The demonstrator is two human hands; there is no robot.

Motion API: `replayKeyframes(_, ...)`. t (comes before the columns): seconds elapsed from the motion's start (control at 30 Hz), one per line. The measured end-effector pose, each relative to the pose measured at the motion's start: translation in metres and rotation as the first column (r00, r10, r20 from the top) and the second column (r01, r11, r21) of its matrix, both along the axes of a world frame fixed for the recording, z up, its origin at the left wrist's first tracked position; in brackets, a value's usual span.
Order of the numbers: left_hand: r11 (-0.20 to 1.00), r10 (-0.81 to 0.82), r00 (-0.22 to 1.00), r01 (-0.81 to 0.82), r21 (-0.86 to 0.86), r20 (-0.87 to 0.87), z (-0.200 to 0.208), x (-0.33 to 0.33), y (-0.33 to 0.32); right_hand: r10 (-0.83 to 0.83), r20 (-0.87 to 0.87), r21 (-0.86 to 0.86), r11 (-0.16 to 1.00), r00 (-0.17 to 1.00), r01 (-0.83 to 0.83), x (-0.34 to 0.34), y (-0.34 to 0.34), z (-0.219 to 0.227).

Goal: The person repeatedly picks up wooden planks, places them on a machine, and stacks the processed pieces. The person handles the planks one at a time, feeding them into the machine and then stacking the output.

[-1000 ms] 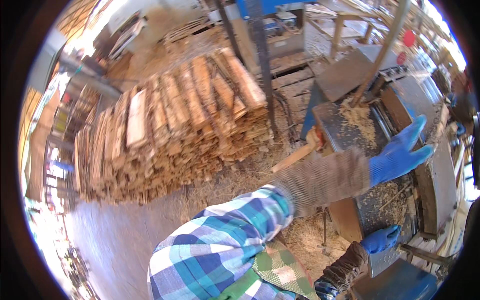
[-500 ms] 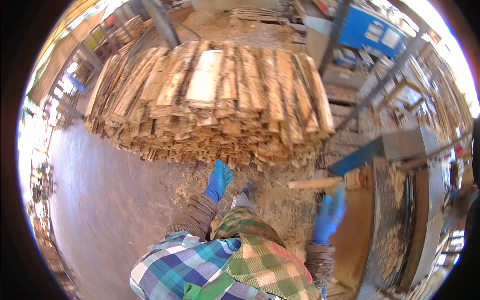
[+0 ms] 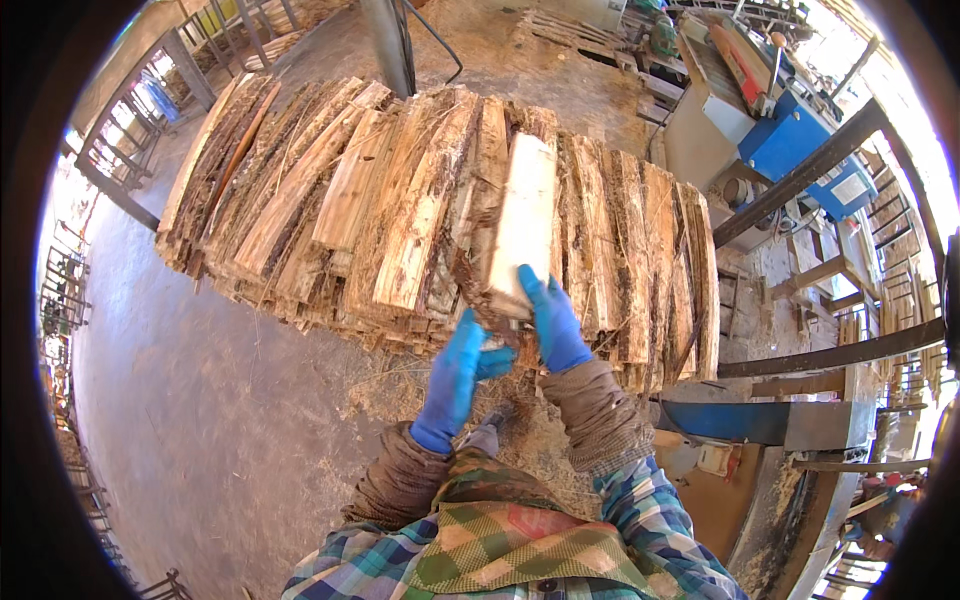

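A pale board (image 3: 525, 210) lay atop the wood stack (image 3: 405, 215) at the upper centre of the frame; the person's right hand (image 3: 558, 325) touched its lower end, though whether it gripped could not be told, while the left hand (image 3: 452, 378), thumb and fingers apart, hung just lower left

The plank (image 3: 525, 205) lies on the stack (image 3: 400, 262), left of what seems a machine (image 3: 785, 145).

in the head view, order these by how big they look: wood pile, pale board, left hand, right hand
1. wood pile
2. pale board
3. left hand and right hand: too alike in size to rank
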State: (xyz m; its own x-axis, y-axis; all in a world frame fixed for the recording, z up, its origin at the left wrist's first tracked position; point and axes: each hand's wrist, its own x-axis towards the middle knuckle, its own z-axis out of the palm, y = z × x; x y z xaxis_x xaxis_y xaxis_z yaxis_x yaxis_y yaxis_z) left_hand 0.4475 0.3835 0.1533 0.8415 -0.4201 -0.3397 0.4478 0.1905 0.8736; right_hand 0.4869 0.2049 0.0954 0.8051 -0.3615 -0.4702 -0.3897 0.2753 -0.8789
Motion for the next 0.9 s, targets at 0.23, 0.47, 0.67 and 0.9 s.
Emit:
replayKeyframes(0.23, 0.896, -0.443, 0.869, 0.417, -0.155, -0.222, -0.043, 0.009, -0.002, 0.057, 0.063, 0.113, 0.992, 0.996, -0.063, -0.069, -0.059, 0.034)
replayKeyframes(0.47, 0.553, -0.827, 0.494, 0.634, -0.54, -0.267, -0.161, -0.035, -0.004, -0.119, 0.11, 0.211, 0.973, 0.987, 0.094, -0.221, -0.031, 0.021)
replayKeyframes(0.67, 0.723, -0.69, 0.622, 0.614, -0.318, -0.369, -0.192, -0.019, -0.016, -0.068, 0.23, 0.287, 0.958, 0.971, -0.001, -0.221, -0.035, -0.045)
replayKeyframes(0.9, 0.561, -0.818, 0.552, 0.828, -0.014, -0.159, -0.16, -0.066, -0.046, -0.085, 0.365, 0.379, 0.923, 0.927, -0.065, -0.277, -0.041, -0.017)
